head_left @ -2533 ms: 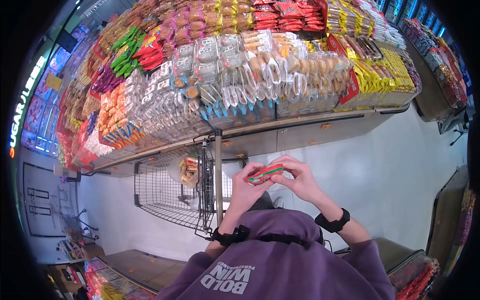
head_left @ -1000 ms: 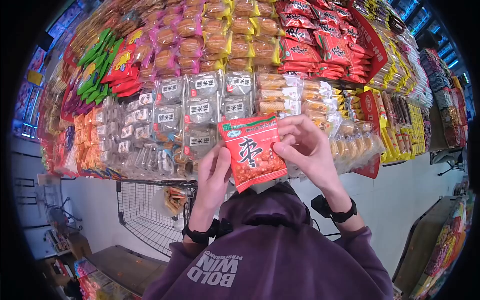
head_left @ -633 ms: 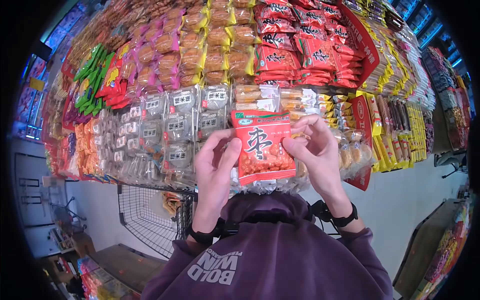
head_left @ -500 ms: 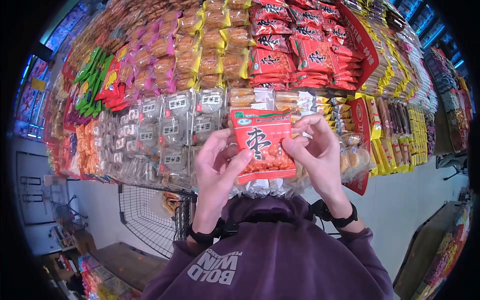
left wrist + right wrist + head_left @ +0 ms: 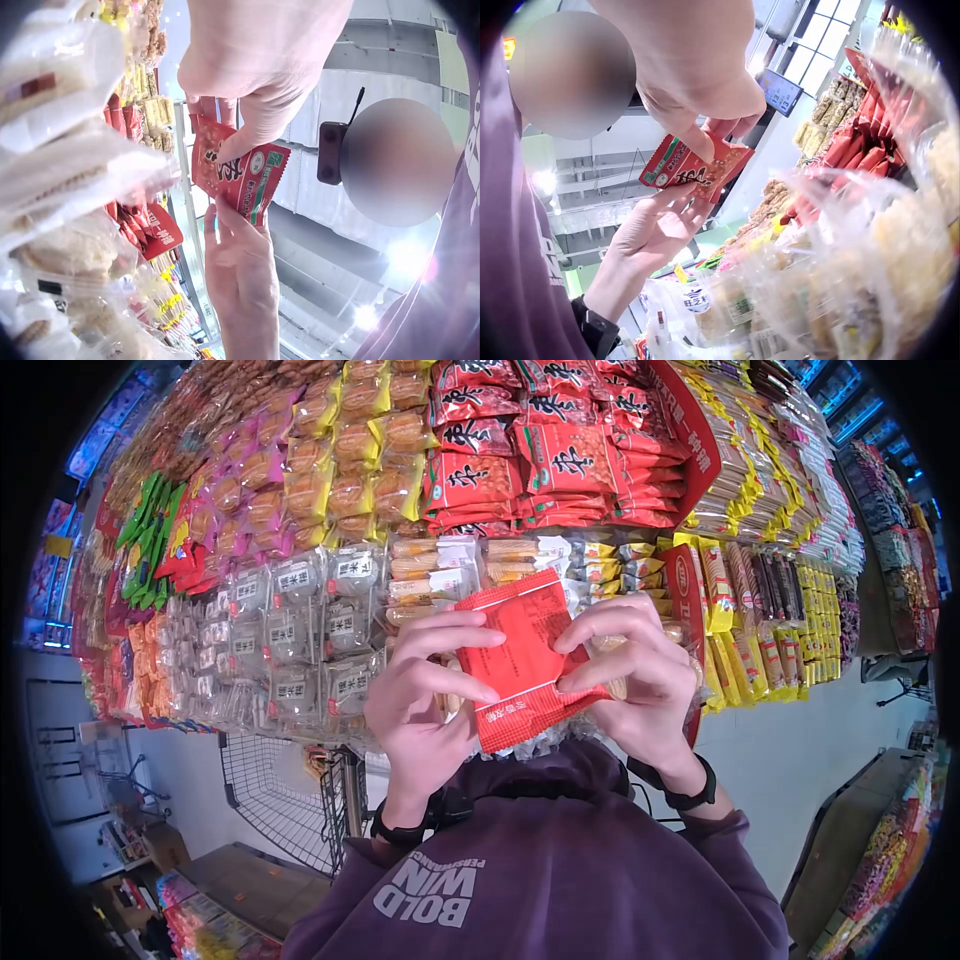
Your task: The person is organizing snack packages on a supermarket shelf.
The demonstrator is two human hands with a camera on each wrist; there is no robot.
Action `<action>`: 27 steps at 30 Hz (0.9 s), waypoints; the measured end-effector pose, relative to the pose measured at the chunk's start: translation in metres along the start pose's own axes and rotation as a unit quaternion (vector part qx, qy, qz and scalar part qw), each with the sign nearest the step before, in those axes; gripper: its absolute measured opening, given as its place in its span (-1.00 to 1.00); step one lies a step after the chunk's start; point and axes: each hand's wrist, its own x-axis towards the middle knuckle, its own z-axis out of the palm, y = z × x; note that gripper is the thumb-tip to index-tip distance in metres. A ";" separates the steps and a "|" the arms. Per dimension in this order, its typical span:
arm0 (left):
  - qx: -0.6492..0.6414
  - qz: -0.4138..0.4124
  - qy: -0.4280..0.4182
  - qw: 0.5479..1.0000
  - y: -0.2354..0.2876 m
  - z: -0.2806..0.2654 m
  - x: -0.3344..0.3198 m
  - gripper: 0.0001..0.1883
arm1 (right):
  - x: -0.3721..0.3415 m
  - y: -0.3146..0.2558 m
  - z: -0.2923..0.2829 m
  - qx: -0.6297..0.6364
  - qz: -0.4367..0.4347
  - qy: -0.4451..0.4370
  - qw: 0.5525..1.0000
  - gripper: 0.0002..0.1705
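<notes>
A small red snack packet is held up in front of the chest, its plain printed back toward the head camera. My left hand pinches its left side, two fingers over the back and the thumb on the far face. On the other side my right hand grips the right edge the same way. Both wrist views show the packet's front, with a large black character, a green strip and pictured nuggets; the thumbs press on this face. In the right wrist view the packet hangs tilted between the two hands.
Behind the hands a display is stacked with snacks: matching red packets, clear-wrapped cakes, yellow packs. A wire shopping cart stands at the left. Another counter is at lower left, a shelf at right.
The packet has been raised from low near the cart and then flipped, so its back replaces its front in the head view. The head view has shifted, moving the display leftward.
</notes>
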 end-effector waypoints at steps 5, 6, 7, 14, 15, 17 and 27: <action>-0.011 0.007 0.037 0.999 0.000 0.027 -0.002 -0.74 | -0.010 0.004 -0.023 -0.057 -0.049 -0.005 0.997 -0.62; -0.008 0.004 0.041 0.999 0.002 0.032 -0.003 -0.74 | -0.012 0.005 -0.027 -0.059 -0.052 -0.006 0.997 -0.62; -0.003 0.002 0.045 0.999 0.003 0.036 -0.004 -0.73 | -0.013 0.006 -0.031 -0.059 -0.056 -0.007 0.997 -0.63; 0.048 -0.022 0.029 0.998 0.015 0.060 -0.015 -0.75 | -0.027 0.010 -0.054 -0.047 -0.054 -0.013 0.997 -0.64; 0.058 -0.028 0.020 0.998 0.016 0.062 -0.017 -0.75 | -0.029 0.009 -0.056 -0.043 -0.053 -0.011 0.998 -0.64; 0.071 -0.031 0.007 0.997 0.021 0.066 -0.020 -0.75 | -0.033 0.009 -0.061 -0.030 -0.059 -0.007 0.998 -0.63; -0.010 -0.198 0.047 0.979 0.046 0.084 -0.042 -0.33 | -0.041 0.010 -0.043 0.082 0.030 0.038 0.995 -0.50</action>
